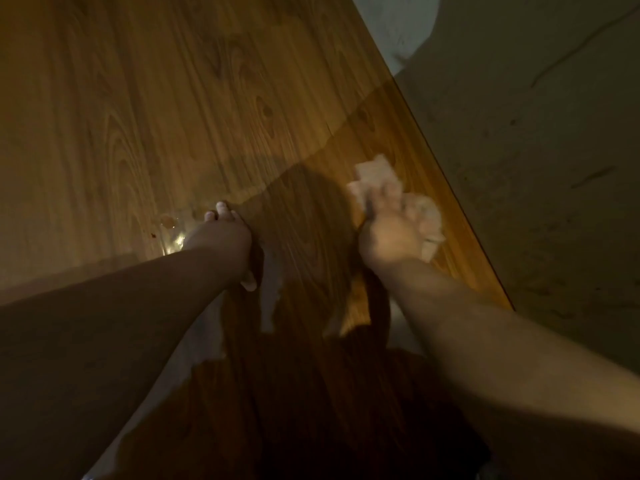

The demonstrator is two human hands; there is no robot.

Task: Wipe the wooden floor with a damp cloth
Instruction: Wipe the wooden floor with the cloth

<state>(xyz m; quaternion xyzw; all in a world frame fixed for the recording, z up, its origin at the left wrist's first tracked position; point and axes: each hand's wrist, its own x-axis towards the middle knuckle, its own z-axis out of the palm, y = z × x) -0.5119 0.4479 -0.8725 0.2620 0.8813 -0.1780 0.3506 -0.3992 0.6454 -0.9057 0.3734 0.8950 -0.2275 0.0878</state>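
The wooden floor fills the upper left of the head view, lit warm brown, with dark shadow across its lower part. My right hand grips a crumpled pale cloth and holds it down on the boards near the floor's right edge; the hand and cloth are motion-blurred. My left hand rests on the floor at centre left, fingers pointing away from me and flat on the wood. A small shiny wet patch with a dark speck lies just left of that hand.
A grey, scuffed concrete-like surface borders the wood along a diagonal edge on the right. Pale glare streaks lie on the shadowed boards between my forearms.
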